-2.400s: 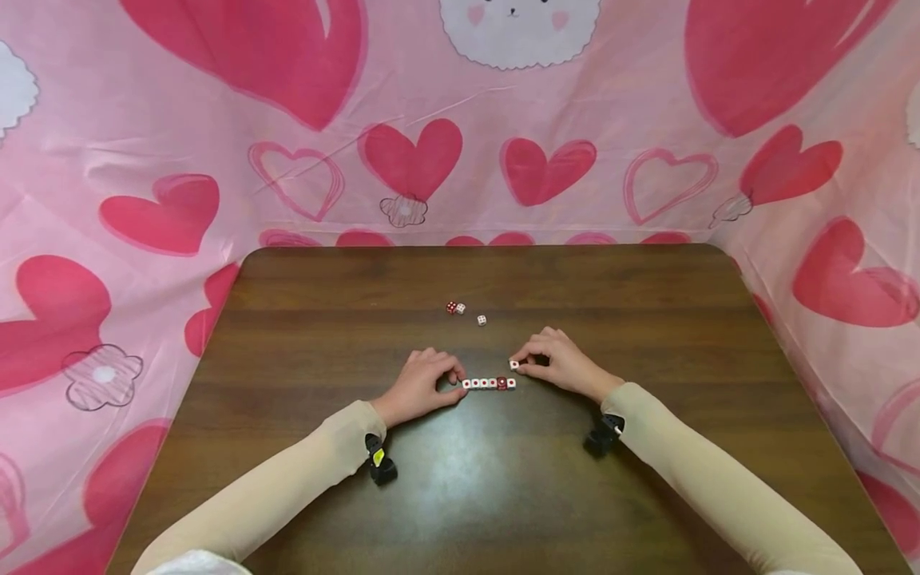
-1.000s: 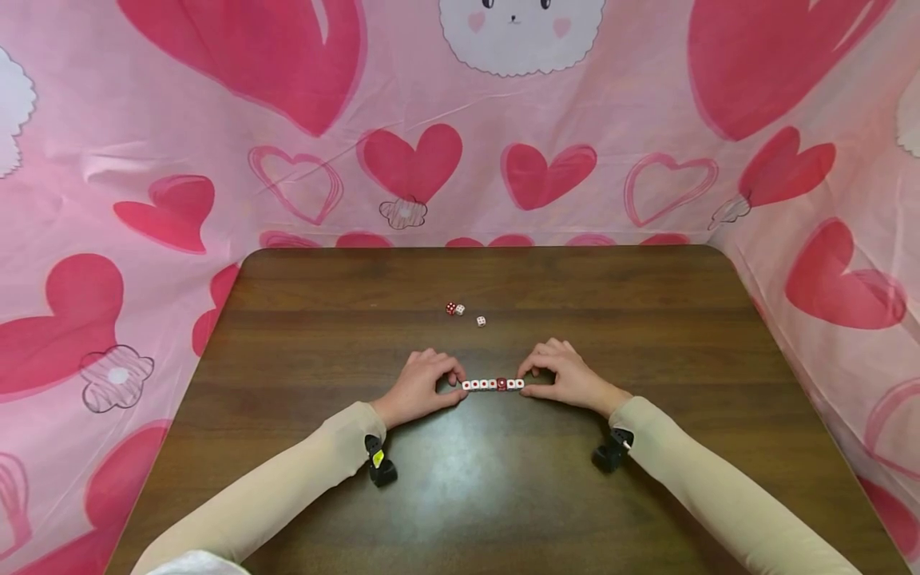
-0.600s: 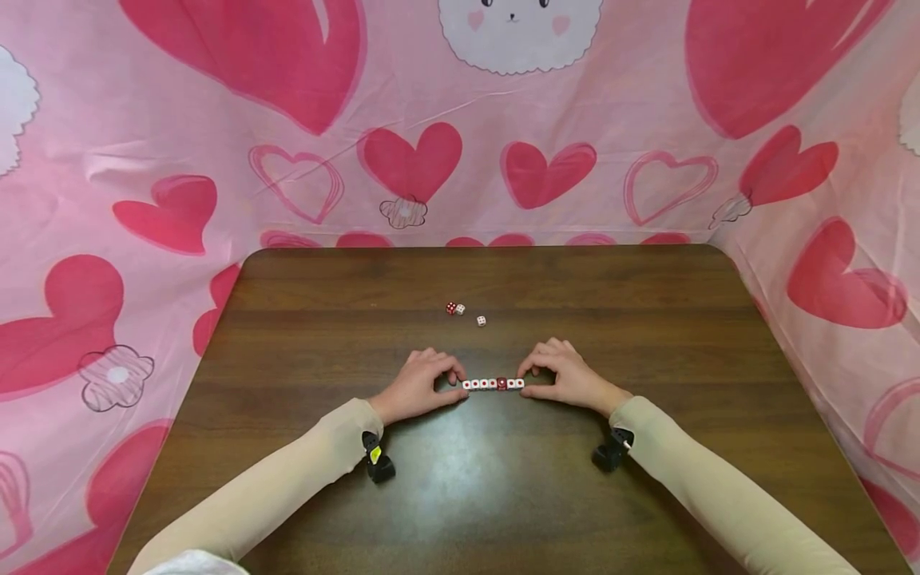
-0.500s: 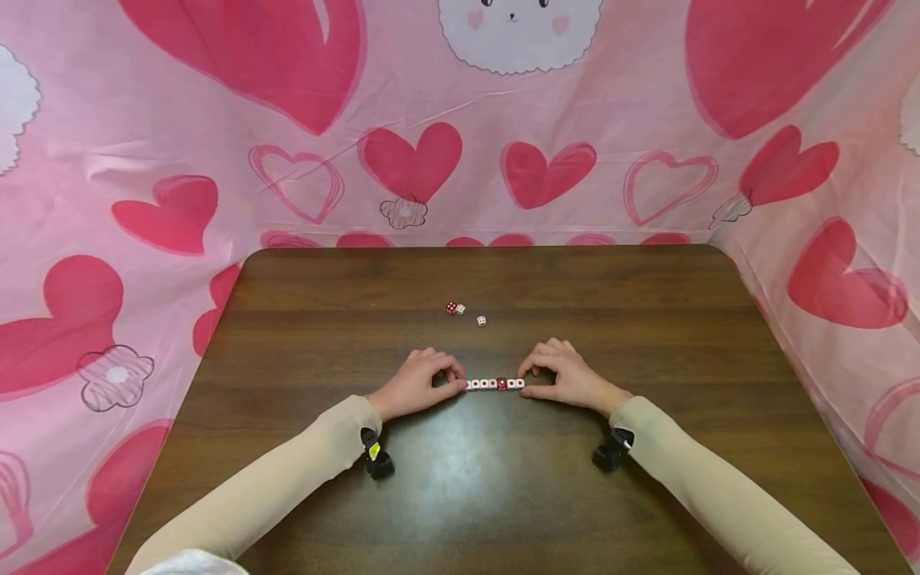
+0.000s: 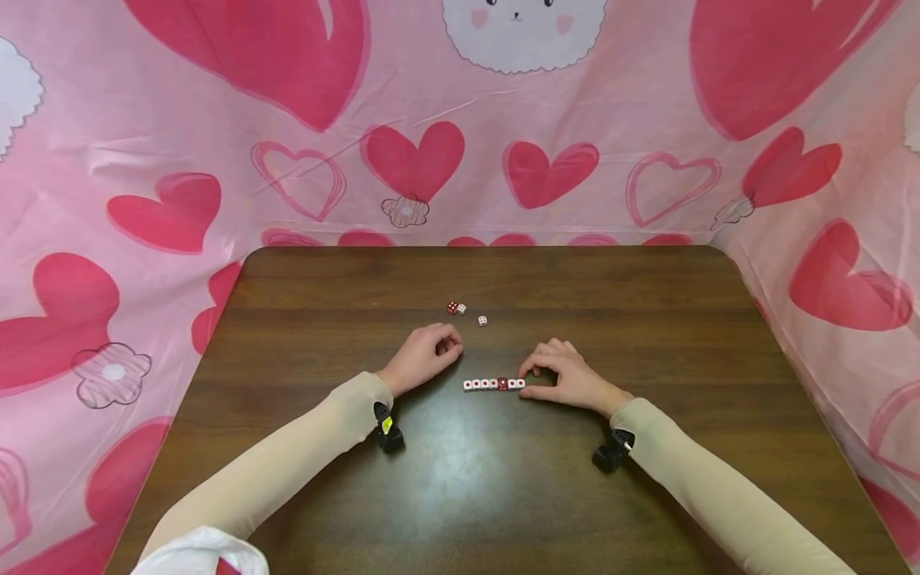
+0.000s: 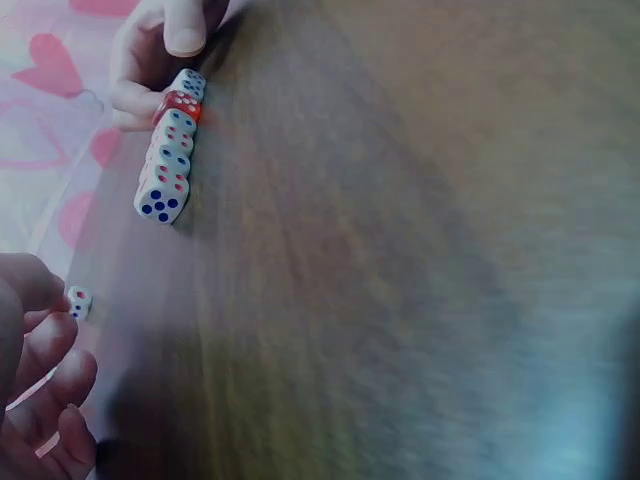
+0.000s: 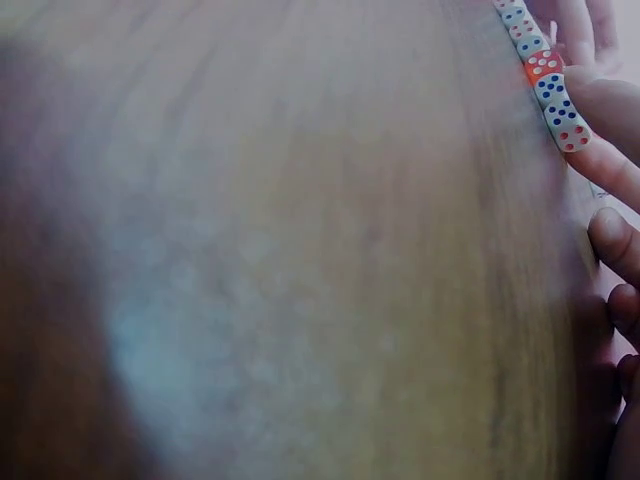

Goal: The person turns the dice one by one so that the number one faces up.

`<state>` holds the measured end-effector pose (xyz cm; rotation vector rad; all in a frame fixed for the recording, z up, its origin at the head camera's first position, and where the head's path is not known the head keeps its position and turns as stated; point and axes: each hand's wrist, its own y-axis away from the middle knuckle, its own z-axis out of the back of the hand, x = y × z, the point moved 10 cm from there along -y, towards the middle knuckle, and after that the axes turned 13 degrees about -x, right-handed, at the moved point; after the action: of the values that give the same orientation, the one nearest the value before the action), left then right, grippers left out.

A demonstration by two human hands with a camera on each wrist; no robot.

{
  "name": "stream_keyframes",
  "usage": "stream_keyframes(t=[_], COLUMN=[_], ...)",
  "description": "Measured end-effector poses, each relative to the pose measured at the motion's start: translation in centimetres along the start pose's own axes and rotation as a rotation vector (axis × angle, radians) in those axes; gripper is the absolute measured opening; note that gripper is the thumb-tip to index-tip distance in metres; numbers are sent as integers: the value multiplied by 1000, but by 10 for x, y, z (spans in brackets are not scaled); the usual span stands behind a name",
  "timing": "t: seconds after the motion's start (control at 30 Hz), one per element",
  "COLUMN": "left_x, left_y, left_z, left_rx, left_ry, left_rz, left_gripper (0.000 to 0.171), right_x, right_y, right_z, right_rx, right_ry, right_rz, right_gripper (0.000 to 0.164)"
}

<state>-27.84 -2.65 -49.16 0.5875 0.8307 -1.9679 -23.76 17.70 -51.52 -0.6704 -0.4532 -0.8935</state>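
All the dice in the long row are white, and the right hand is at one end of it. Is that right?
Not quite: the dice in the row of dice aren't all white. The head view shows one red die in it, third from the end where the right hand is.

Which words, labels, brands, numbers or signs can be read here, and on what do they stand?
No words, labels, brands or numerals are readable.
Dice row: only dots, one on each top.
Loose dice: dots too small to count surely.
Yellow wrist mark: too small to read.
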Motion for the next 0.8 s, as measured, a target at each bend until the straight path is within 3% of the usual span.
stream_keyframes(t=[0.2, 0.43, 0.63, 0.8], left_x=[-1, -4, -3, -3], left_y=[-15, -30, -33, -37], left_z=[-4, -11, -22, -27], left_rx=[-5, 11, 79, 84], left_ry=[-16, -48, -123, -185], left_rz=[-16, -50, -42, -27], left_gripper=[6, 23, 38, 42], right_x=[0, 0, 0, 2], right_y=[1, 1, 1, 1], right_z=[0, 0, -1, 1], right_rx=[-9, -5, -4, -14], right_ry=[2, -12, -10, -10], right_rz=[4, -10, -5, 13], right_gripper=[22, 20, 19, 19])
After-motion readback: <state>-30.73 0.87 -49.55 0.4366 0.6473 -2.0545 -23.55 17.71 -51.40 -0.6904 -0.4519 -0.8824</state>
